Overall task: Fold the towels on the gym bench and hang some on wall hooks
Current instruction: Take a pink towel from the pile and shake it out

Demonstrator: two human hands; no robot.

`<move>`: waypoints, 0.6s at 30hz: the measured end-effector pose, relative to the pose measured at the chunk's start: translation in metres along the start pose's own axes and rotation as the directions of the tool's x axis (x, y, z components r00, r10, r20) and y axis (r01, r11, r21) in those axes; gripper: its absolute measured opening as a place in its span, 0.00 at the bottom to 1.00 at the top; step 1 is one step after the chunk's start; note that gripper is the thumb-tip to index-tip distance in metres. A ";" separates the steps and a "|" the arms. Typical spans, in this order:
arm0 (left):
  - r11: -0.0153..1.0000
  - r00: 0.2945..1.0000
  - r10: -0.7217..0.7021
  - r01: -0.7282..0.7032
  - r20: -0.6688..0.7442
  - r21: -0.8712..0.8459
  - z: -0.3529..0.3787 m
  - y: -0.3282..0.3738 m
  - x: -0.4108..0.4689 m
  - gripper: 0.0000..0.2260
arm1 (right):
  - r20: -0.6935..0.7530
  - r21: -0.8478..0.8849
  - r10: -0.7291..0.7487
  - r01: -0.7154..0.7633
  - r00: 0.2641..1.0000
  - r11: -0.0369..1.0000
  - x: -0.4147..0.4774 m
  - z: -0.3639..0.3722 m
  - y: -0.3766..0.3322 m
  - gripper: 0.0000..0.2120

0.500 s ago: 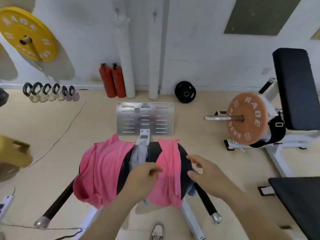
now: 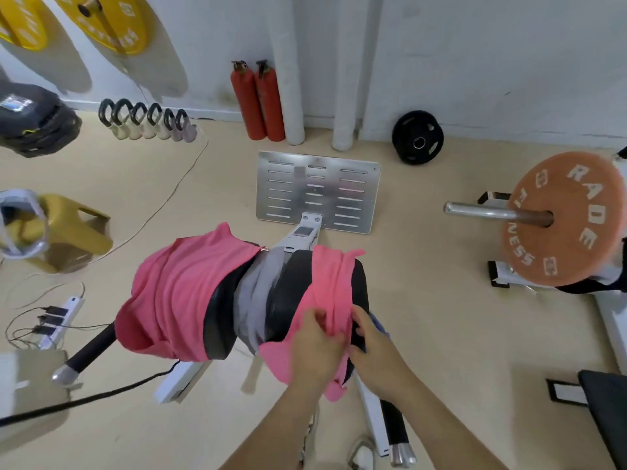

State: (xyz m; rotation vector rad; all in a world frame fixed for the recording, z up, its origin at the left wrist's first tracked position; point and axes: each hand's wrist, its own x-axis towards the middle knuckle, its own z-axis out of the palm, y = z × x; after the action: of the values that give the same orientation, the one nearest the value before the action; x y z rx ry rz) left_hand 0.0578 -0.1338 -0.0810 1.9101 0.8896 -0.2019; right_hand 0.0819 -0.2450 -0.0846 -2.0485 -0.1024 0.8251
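Pink towel [image 2: 327, 283] lies draped over the black padded surface [image 2: 291, 296]. Left hand [image 2: 317, 347] has its grip clamped on the towel's gathered fabric. Right hand [image 2: 375, 346] is at the towel's edge, grip state undeterminable.

Plain pink on the left towel [image 2: 176, 290] and the right towel [image 2: 327, 286], plain pale grey on the middle towel [image 2: 261, 293], black on the bench pad [image 2: 217, 320] beneath, blue on a cloth scrap [image 2: 379, 323]. Beige across the floor [image 2: 434, 317]. Red on two extinguishers [image 2: 258, 100], yellow on the wall plates [image 2: 112, 22], dull orange with white lettering on the barbell plate [image 2: 573, 252], silver with rows of slots on the footplate [image 2: 317, 191], gold on the stool [image 2: 74, 225]
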 end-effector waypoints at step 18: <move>0.950 0.971 0.173 -0.121 0.165 -0.287 -0.128 0.029 -0.025 0.11 | -0.058 0.020 -0.046 0.047 0.997 0.999 -0.003 0.001 -0.128 0.11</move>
State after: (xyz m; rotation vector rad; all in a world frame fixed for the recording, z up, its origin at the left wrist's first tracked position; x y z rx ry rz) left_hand 0.0303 -0.0471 0.0165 1.6582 0.6098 -0.1569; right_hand 0.1085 -0.1695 0.0147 -2.0404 -0.1080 0.7351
